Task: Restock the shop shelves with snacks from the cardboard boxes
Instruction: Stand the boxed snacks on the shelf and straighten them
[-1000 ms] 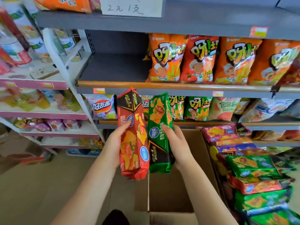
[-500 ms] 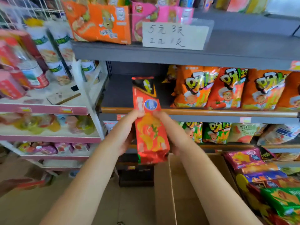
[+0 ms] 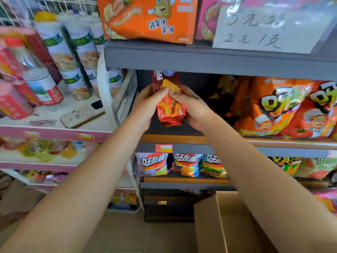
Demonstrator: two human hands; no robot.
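Note:
Both hands hold a long red snack pack (image 3: 170, 108) upright inside the bare left end of the dark grey shelf (image 3: 175, 130). My left hand (image 3: 147, 105) grips its left side, my right hand (image 3: 191, 105) its right side. The pack's top reaches up under the shelf above. The green pack seen earlier is hidden, perhaps behind the red one. A cardboard box (image 3: 229, 221) stands open on the floor at the lower right.
Orange chip bags (image 3: 277, 106) fill the same shelf to the right. Smaller bags (image 3: 184, 165) line the shelf below. An orange box (image 3: 149, 19) and a handwritten price sign (image 3: 262, 28) sit above. A pink rack with cups and bottles (image 3: 60, 57) stands left.
Both hands rose from above the box and brought the red and green packs together, then pushed them up and forward into the bare shelf space. The view tilted upward.

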